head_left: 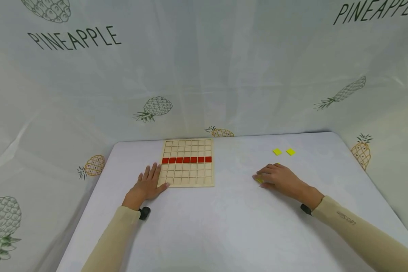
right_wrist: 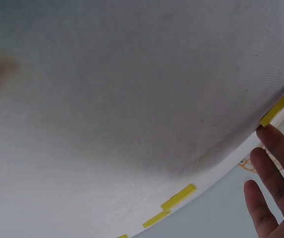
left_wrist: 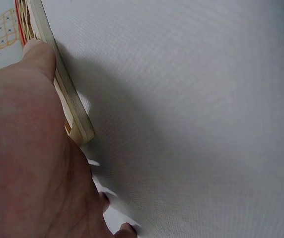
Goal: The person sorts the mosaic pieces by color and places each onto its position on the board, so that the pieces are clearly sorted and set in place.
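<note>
A square wooden board (head_left: 185, 181) with a grid of cells lies at the back left of the table, a row of red square tiles (head_left: 186, 160) across its middle. My left hand (head_left: 147, 187) rests with fingers spread at the board's near left corner, the thumb over its front edge. In the left wrist view, that thumb touches the board's side (left_wrist: 67, 89). Off to the right, my right hand (head_left: 281, 180) pinches a yellow square tile (right_wrist: 273, 111) between thumb and index finger, low over the table. The other fingers of this hand are held apart from the tile.
Beyond the right hand lie two loose yellow tiles, one on the left (head_left: 277, 151) and one on the right (head_left: 290, 151); another (head_left: 278, 164) is mostly hidden by the hand. A pineapple-print curtain (head_left: 204, 75) hangs behind the white table (head_left: 204, 226).
</note>
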